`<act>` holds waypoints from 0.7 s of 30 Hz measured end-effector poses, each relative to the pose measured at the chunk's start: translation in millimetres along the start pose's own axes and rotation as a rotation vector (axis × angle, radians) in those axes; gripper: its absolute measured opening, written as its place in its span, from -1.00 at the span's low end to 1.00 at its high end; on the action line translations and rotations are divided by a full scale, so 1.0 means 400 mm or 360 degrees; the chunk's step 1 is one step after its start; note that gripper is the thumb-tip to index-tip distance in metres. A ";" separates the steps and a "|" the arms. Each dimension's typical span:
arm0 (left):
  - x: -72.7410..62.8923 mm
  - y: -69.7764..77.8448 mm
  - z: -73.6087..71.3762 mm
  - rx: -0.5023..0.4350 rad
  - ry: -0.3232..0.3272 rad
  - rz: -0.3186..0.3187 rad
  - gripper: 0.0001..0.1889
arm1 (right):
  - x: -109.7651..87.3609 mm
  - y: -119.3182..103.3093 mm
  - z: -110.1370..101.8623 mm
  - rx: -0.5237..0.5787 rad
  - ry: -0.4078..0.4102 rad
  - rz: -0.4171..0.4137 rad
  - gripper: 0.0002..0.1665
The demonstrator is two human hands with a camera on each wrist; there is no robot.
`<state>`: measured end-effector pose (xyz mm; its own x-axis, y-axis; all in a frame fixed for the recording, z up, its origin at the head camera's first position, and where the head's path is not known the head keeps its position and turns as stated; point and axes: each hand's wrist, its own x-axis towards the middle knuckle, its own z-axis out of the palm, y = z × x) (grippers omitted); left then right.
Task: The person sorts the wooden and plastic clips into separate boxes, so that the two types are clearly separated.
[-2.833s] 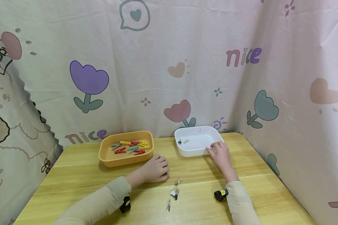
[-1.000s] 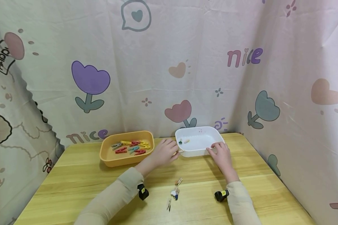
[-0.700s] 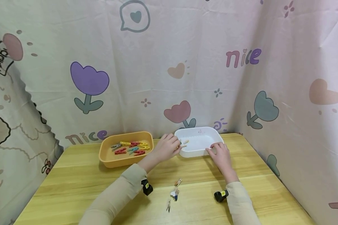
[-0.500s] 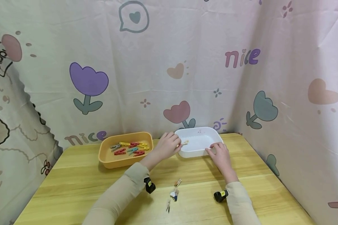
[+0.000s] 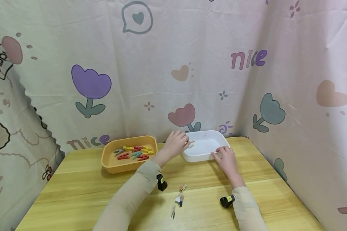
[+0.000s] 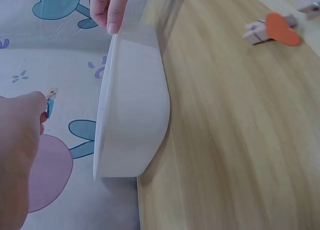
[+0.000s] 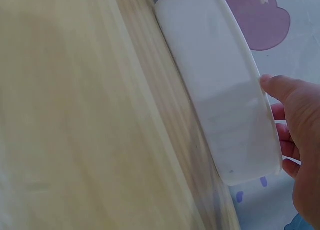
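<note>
My left hand (image 5: pixel 175 144) is above the left end of the white tray (image 5: pixel 200 158). It pinches a small wooden clothespin (image 6: pixel 52 94) whose teal part shows beside the fingers in the left wrist view. My right hand (image 5: pixel 226 158) grips the tray's near rim toward its right end. In the right wrist view the thumb (image 7: pixel 270 81) lies at the rim, with the other fingers partly hidden behind it. Inside the tray, small pieces (image 5: pixel 191 146) are partly covered by my left hand.
Small wooden clothespins lie on the wooden table (image 5: pixel 202 211): one with an orange heart (image 6: pixel 283 29), a cluster with a white heart (image 5: pixel 177 199), and a plain-looking one (image 5: pixel 173 211). An orange tray (image 5: pixel 124 167) at left holds several coloured clothespins (image 5: pixel 137 155). Printed cloth hangs behind.
My left hand has come from the table beside the orange tray up and rightward over the white tray, carrying the clothespin. My right hand has stayed on the rim.
</note>
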<state>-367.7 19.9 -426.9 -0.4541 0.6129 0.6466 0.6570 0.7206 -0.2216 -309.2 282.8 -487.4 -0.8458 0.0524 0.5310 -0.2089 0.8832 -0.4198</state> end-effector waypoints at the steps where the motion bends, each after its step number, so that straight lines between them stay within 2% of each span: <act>1: 0.004 0.000 0.003 0.0005 -0.0024 -0.0012 -0.86 | 0.000 0.001 0.001 -0.0006 0.0001 0.0001 -0.66; 6: 0.024 0.003 0.021 -0.0002 -0.0086 -0.0043 -0.85 | -0.001 0.003 0.003 -0.0008 -0.0012 0.0016 -0.65; 14: 0.051 0.010 0.049 0.0007 -0.0101 -0.0063 -0.85 | -0.001 0.000 -0.001 0.0003 -0.0051 0.0029 -0.65; 21: 0.088 0.015 0.065 0.0039 -0.0227 -0.0147 -0.84 | 0.004 -0.001 -0.002 0.0008 -0.0025 0.0015 -0.65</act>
<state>-395.3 54.3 -424.4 -0.5940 0.5822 0.5552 0.5942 0.7828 -0.1850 -310.1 282.8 -486.1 -0.8553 0.0536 0.5153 -0.2031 0.8803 -0.4287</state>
